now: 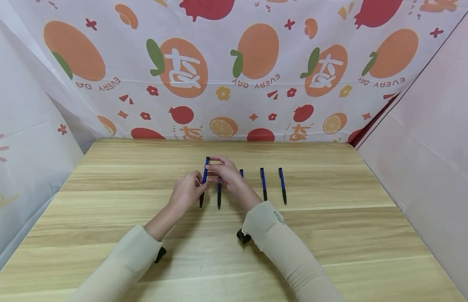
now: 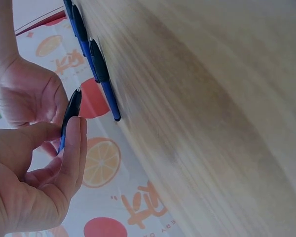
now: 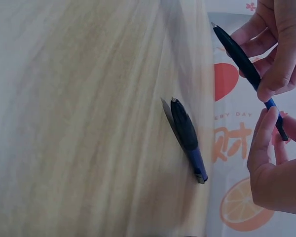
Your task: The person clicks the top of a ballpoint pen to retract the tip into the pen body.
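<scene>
Both hands hold one blue ballpoint pen [image 1: 205,173] with a black grip, raised off the table with its tip pointing down toward the near side. My left hand [image 1: 185,191] pinches it around the lower barrel, by the black grip [image 3: 241,61]. Higher up, the thumb and fingers of my right hand [image 1: 227,173] pinch the barrel near the clip end. A matching pen [image 1: 219,196] lies just right of the held one, its upper part hidden by the right hand. Another pen [image 1: 241,172] shows only its top behind that hand.
Further right, two more blue pens [image 1: 263,184] [image 1: 282,186] lie side by side on the wooden table [image 1: 332,243]. A fruit-print cloth [image 1: 226,105] hangs along the back edge, and pale cloths close off both sides. Black wrist devices [image 1: 243,237] sit under the sleeves.
</scene>
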Demonstrator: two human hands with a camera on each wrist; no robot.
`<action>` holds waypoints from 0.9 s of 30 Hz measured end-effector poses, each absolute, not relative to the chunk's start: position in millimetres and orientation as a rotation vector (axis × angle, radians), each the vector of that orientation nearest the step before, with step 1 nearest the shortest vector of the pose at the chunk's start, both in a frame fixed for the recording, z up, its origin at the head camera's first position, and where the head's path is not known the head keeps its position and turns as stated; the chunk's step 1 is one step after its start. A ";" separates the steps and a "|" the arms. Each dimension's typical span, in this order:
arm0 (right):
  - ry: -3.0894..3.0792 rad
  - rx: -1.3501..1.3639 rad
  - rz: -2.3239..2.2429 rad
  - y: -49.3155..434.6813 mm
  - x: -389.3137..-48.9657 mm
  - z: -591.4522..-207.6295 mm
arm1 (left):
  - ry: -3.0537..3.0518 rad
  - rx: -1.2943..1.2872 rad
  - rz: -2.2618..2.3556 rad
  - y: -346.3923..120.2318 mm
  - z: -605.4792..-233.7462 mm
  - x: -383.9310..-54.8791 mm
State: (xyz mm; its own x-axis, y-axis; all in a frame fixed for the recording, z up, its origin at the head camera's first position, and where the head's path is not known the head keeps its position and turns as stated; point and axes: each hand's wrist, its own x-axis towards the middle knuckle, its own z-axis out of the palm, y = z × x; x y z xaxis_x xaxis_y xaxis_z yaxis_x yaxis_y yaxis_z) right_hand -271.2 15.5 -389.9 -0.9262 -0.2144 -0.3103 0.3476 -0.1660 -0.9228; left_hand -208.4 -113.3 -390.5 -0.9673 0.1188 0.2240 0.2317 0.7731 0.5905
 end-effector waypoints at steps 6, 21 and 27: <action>1.813 0.141 -2.095 15.0 -270.4 -387.1 | -2.782 -0.293 -0.952 -113.5 -390.9 -207.6; 1.799 0.150 -2.122 15.0 -270.0 -387.8 | -2.786 -0.288 -0.978 -112.4 -394.6 -208.0; 1.795 0.089 -2.150 15.8 -269.6 -390.3 | -2.777 -0.267 -0.954 -110.9 -393.2 -206.7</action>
State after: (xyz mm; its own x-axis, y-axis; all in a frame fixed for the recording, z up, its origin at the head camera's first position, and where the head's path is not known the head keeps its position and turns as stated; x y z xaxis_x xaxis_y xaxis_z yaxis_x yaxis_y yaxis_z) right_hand -269.6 15.8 -390.3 -0.9410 -0.2159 -0.2605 0.2949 -0.1460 -0.9443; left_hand -206.7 -110.9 -393.2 -0.9652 0.1071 0.2386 0.2311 0.7763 0.5865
